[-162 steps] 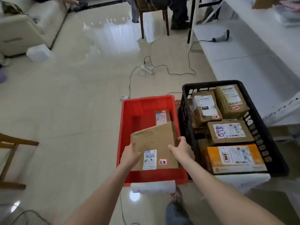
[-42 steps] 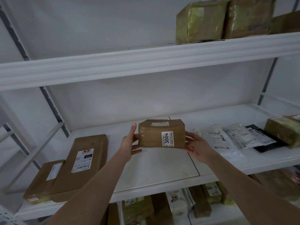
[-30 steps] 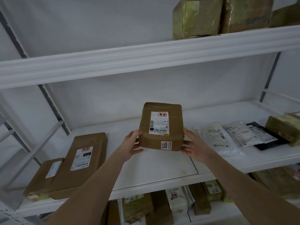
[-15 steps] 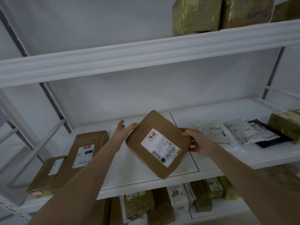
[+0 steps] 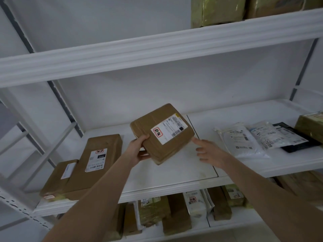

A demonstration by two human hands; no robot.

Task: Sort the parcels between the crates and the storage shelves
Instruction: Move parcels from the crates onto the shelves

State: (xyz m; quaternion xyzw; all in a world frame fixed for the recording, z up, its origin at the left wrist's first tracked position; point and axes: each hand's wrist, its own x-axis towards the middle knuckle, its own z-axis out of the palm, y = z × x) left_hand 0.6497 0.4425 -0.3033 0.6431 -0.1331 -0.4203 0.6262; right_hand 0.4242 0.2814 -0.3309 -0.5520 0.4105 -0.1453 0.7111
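Shelving brown parcel: left hand pinches its 8 o'clock corner, tilted above middle shelf; right hand spread, fingers loose, just beside. Next: lower flat onto bare patch.

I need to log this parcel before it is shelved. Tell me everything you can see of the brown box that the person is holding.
The brown cardboard box is flat and rectangular, sealed with brown tape. Its top face bears a white shipping label with barcodes and a red-bordered sticker with red characters; the print is too small to read. It is tilted and turned diagonally above the bare middle of the white shelf. The left hand grips its near left corner; the open right hand is beside its right edge, apparently not touching.
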